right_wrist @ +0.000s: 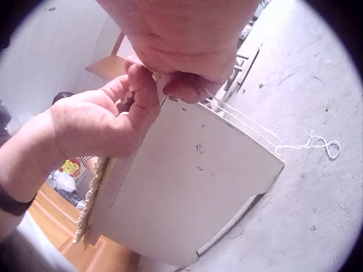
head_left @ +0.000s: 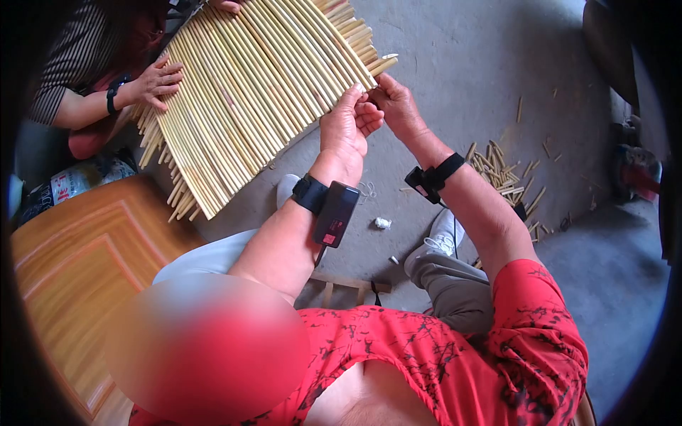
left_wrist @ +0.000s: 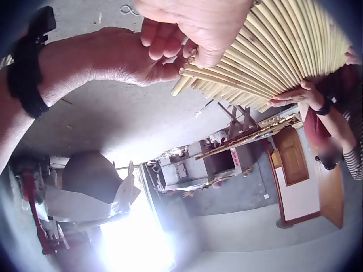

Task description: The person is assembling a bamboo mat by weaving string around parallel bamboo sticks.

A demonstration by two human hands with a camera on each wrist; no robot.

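A mat of pale sticks [head_left: 241, 92] lies at the upper left of the head view. My left hand [head_left: 344, 135] pinches its near right corner, thumb on the edge and other fingers curled; the left wrist view shows this hand [left_wrist: 198, 25] at the stick ends. My right hand [head_left: 400, 110] meets it at that corner, fingertips bent together. In the right wrist view, white string [right_wrist: 249, 122] trails from my right hand [right_wrist: 184, 45], beside my left hand [right_wrist: 102, 119]. The exact fingertip contact is partly hidden.
Another person's hand [head_left: 158, 84] rests on the mat's left edge. Loose short sticks [head_left: 504, 177] lie on the floor at right. A wooden panel [head_left: 106, 263] stands at lower left. Under the mat is a pale board [right_wrist: 181, 170].
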